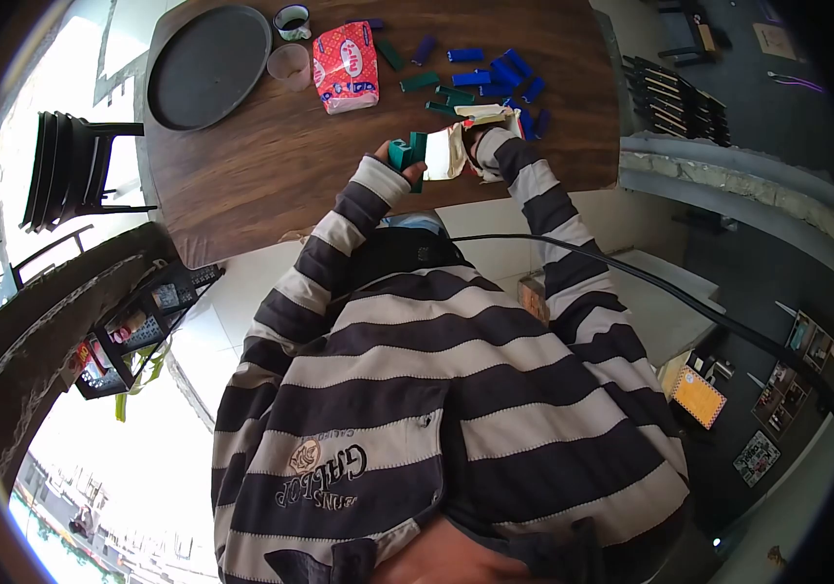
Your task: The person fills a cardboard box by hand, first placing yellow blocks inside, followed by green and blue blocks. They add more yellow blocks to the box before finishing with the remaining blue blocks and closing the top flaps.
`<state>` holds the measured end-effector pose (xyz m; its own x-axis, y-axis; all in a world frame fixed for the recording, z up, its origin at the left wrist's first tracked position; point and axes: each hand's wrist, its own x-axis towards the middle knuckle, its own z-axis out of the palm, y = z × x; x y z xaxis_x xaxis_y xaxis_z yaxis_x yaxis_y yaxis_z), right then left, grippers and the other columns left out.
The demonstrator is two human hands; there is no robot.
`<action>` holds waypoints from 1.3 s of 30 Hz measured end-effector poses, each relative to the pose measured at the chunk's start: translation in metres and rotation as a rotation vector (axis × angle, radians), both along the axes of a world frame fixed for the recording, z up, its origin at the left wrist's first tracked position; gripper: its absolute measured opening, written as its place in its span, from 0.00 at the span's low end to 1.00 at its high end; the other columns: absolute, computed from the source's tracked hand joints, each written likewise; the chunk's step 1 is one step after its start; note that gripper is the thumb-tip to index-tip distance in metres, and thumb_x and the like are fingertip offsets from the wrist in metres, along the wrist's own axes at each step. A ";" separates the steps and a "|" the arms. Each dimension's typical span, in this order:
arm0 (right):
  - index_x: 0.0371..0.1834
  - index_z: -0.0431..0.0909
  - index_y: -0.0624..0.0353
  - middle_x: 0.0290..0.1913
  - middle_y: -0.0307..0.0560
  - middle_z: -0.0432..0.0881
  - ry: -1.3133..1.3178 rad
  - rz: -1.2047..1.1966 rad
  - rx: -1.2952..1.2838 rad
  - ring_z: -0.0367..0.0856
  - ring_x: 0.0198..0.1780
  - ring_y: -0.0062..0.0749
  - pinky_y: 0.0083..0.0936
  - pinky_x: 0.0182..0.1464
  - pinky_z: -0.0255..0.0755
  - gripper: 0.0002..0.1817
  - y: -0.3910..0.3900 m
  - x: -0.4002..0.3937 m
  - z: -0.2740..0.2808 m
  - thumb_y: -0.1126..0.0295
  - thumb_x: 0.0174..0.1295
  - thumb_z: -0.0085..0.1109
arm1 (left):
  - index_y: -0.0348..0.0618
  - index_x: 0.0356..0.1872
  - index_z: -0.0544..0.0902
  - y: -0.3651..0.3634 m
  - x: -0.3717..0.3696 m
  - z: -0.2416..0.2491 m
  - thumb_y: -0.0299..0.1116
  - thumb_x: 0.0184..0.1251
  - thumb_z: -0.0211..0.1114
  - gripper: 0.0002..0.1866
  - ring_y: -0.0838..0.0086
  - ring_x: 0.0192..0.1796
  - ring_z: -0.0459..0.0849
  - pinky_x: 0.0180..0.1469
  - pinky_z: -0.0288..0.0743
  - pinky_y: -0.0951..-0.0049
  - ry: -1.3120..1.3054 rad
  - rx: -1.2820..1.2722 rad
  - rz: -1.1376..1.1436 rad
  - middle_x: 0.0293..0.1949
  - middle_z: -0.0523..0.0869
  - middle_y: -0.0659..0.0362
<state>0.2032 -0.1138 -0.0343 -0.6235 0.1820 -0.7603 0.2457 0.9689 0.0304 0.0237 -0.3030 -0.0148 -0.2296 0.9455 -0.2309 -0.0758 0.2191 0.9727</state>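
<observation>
Near the table's front edge, my left hand (pixel 415 172) is closed around green rectangular blocks (pixel 401 153), with the thumb showing along their lower side. Just right of them is an opened, torn-looking carton (pixel 444 154), white inside with some red on its outer face. My right hand (pixel 487 146) grips the carton from its right side; most of its fingers are hidden by the cardboard. Beyond the carton lie loose green blocks (pixel 453 95) and several blue blocks (pixel 470 79), scattered flat on the wooden table (pixel 271 180).
A round black tray (pixel 208 68) covers the table's far left. Beside it are a mug (pixel 291 21), a clear plastic cup (pixel 289 66) and a red-and-white packet (pixel 347 68). Stacked black chairs (pixel 71 170) stand left. A black cable (pixel 650 277) runs past my right arm.
</observation>
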 end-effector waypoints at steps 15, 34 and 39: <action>0.59 0.59 0.57 0.50 0.47 0.70 1.017 -1.084 -0.847 0.71 0.45 0.28 0.24 0.47 0.69 0.32 -0.029 0.009 0.155 0.70 0.50 0.62 | 0.38 0.40 0.74 0.095 0.038 0.060 0.35 0.56 0.63 0.14 0.79 0.27 0.78 0.27 0.73 0.78 -0.146 0.033 -0.157 0.29 0.81 0.61; 0.52 0.67 0.56 0.49 0.50 0.74 0.327 -0.483 0.407 0.74 0.48 0.36 0.31 0.48 0.68 0.25 -0.021 0.010 -0.039 0.54 0.55 0.50 | 0.41 0.42 0.64 0.035 -0.012 -0.007 0.37 0.61 0.51 0.13 0.64 0.18 0.76 0.19 0.72 0.65 -0.667 -0.169 0.027 0.25 0.76 0.54; 0.54 0.66 0.53 0.53 0.48 0.70 0.192 -0.515 0.323 0.70 0.53 0.33 0.29 0.53 0.63 0.26 -0.022 0.002 -0.026 0.52 0.55 0.47 | 0.40 0.49 0.63 0.030 -0.007 -0.030 0.36 0.63 0.50 0.17 0.66 0.18 0.77 0.20 0.72 0.67 -0.671 -0.170 -0.008 0.26 0.76 0.54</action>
<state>0.2053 -0.1356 -0.0604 -0.5145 0.6961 -0.5007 0.7079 0.6743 0.2101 0.0170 -0.2728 -0.0453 0.0219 0.8848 -0.4655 -0.6468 0.3676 0.6683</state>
